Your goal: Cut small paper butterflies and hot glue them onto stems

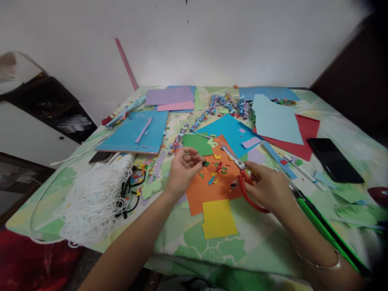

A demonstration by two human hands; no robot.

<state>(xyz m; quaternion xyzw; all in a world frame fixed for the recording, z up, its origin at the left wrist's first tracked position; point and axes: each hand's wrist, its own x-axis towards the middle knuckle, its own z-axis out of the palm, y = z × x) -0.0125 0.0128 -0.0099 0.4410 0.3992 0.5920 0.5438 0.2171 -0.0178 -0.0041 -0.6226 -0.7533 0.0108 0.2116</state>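
My right hand (263, 184) holds red-handled scissors (245, 190), their blades closed and pointing away to the upper left over orange paper (197, 198). Over the left part of that paper is my left hand (185, 167), its fingers curled with thumb and fingertips close together near a tiny dark piece; whether it grips this is unclear. Small cut bits (220, 167) in red, green, yellow and blue lie scattered on the orange sheet between both hands. A yellow square (220, 219) overlaps its near edge, and green paper (198, 144) lies just beyond my left hand.
White cord (93, 202) is heaped at the left beside a blue folder (133, 131). A black phone (335, 159) and a green cutter (321, 226) lie at the right. Rolled-paper strings (228, 103), a light blue sheet (277, 121) and purple paper (169, 95) are farther back.
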